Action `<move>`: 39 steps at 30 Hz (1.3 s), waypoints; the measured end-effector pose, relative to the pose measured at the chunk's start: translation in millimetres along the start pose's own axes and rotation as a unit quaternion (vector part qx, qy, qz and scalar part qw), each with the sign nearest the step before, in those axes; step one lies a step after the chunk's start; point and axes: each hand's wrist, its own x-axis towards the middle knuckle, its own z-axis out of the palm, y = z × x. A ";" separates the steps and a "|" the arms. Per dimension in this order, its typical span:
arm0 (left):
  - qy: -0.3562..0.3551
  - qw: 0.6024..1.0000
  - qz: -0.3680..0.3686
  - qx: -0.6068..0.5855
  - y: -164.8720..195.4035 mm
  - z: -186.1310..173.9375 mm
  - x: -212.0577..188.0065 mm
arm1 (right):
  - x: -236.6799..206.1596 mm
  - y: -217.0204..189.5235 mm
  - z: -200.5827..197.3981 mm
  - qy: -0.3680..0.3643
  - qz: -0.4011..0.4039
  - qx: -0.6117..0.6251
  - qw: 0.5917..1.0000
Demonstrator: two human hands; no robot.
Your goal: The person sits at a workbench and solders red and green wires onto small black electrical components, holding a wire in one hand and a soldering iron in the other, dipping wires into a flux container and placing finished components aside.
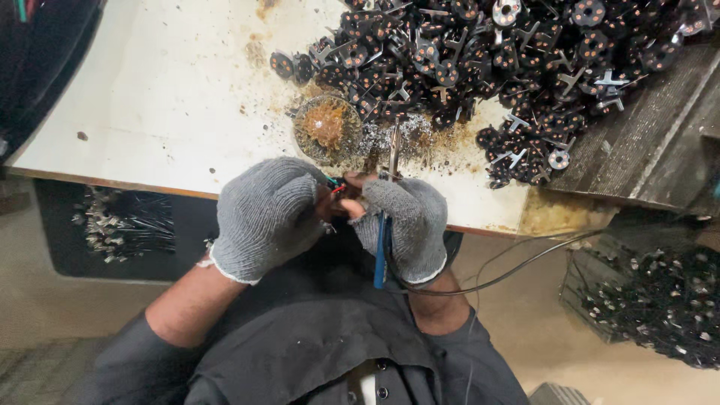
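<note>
Both hands wear grey knit gloves and meet at centre frame, over the near edge of the white worktable (150,90). The left hand (266,217) is clenched around a small part with red and green wires (336,187), pinched at its fingertips. The right hand (409,225) grasps a blue-handled soldering iron (382,251), tip pointing up-frame toward the wires. Just above the hands sits a round tin of brownish flux residue (326,126). A heap of black disc-shaped components (480,52) fills the upper right. A black cable (517,266) trails right.
</note>
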 end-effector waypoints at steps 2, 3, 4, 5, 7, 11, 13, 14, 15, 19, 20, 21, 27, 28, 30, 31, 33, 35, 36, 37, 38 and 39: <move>0.001 1.000 0.000 -0.004 0.4 0.4 0.8 | -0.3 -0.3 0.1 0.003 -0.007 0.001 1.000; -0.005 1.000 -0.001 -0.008 0.4 0.1 1.1 | -0.5 0.1 0.2 0.005 -0.012 0.001 1.000; -0.012 1.000 -0.003 -0.012 0.5 -0.6 1.0 | -1.0 0.6 0.5 0.009 -0.013 0.003 1.000; -0.019 1.000 -0.005 -0.016 0.7 -1.0 1.1 | -1.6 1.3 0.9 0.012 -0.016 0.006 1.000; -0.016 1.000 -0.002 -0.007 1.0 -1.0 1.9 | -2.9 3.0 2.7 0.017 -0.022 0.002 1.000; -0.027 1.000 -0.002 0.000 2.3 -1.3 3.8 | -5.5 6.1 5.3 0.011 -0.030 -0.022 0.999; -0.014 1.000 0.002 0.014 3.6 -0.9 4.9 | -7.4 7.0 2.4 0.014 -0.043 -0.012 0.999; -0.008 1.000 0.004 0.020 4.2 -0.6 5.4 | -8.8 7.6 -0.9 0.020 -0.057 0.004 0.998; -0.011 1.000 0.000 0.020 4.8 -0.6 5.8 | -10.9 8.0 -5.4 0.027 -0.072 0.020 0.997; 0.000 1.000 0.004 0.028 5.6 0.2 6.9 | -26.2 8.2 -23.6 -0.019 -0.041 0.039 0.998; 0.007 0.999 0.010 0.031 5.3 0.5 7.1 | -29.5 8.9 -24.6 -0.011 -0.080 0.029 0.996; 0.001 0.999 0.007 0.035 5.0 0.7 7.2 | -31.6 10.7 -24.1 -0.003 -0.118 0.020 0.993; 0.002 0.999 0.009 0.042 3.6 2.5 6.9 | -29.9 21.9 -10.6 0.009 -0.167 0.000 0.986; -0.001 0.999 0.007 0.043 3.4 2.8 6.9 | -29.6 21.7 -10.9 0.003 -0.163 -0.012 0.987; -0.005 0.999 0.003 0.042 3.2 2.3 6.6 | -29.2 20.1 -13.2 -0.008 -0.154 -0.037 0.987; -0.006 0.999 0.001 0.040 3.1 1.9 6.4 | -29.1 19.4 -15.3 -0.022 -0.162 -0.032 0.986; -0.003 0.999 0.000 0.034 2.9 1.5 6.3 | -28.3 20.0 -18.7 -0.049 -0.176 -0.023 0.983; 0.006 1.000 -0.001 0.024 3.2 1.7 6.1 | -26.7 22.8 -17.4 -0.064 -0.198 -0.038 0.977; 0.006 1.000 0.003 0.027 3.1 1.7 6.0 | -26.5 24.4 -16.0 -0.070 -0.207 -0.046 0.975; 0.004 1.000 0.008 0.030 3.2 1.8 5.9 | -27.2 25.7 -15.1 -0.071 -0.206 -0.049 0.975; 0.003 0.999 0.013 0.033 3.2 1.8 5.7 | -28.3 26.7 -14.0 -0.071 -0.204 -0.052 0.975; -0.006 0.999 0.004 0.040 3.4 2.0 5.6 | -30.0 27.4 -13.2 -0.071 -0.204 -0.055 0.975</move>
